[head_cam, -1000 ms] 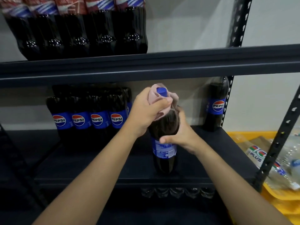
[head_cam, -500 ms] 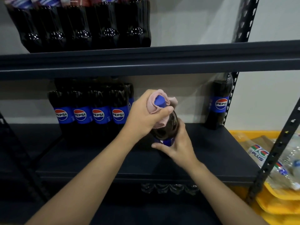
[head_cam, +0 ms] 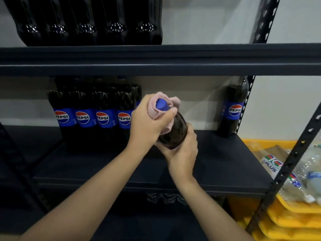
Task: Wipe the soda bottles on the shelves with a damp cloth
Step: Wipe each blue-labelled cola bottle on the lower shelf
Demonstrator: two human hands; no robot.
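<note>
Gripping a pink cloth (head_cam: 157,108) around the neck of a soda bottle (head_cam: 173,134), the left hand (head_cam: 149,119) sits at the centre of the frame, its fingers and thumb curled tight so the cloth wraps the neck just below the blue cap (head_cam: 161,104), which pokes out uncovered. The right hand (head_cam: 182,150) is just below and to the right, its grip curled around the dark body of the same bottle from underneath. The bottle tilts its cap toward the camera, and its lower part is hidden behind the hands, so whether its base touches the middle shelf (head_cam: 217,164) cannot be told.

At centre left, a row of Pepsi bottles (head_cam: 93,117) stands upright on the middle shelf, blue labels facing out, with more bottles packed behind them. A single Pepsi bottle (head_cam: 233,108) stands alone at the right end of that shelf, beside the perforated black upright (head_cam: 246,101). Across the upper left, a row of dark bottles (head_cam: 86,23) rests on the top shelf (head_cam: 225,58). At the lower right, stacked yellow trays (head_cam: 286,218) hold clear plastic-wrapped packs (head_cam: 278,164) marked "PLUS".
</note>
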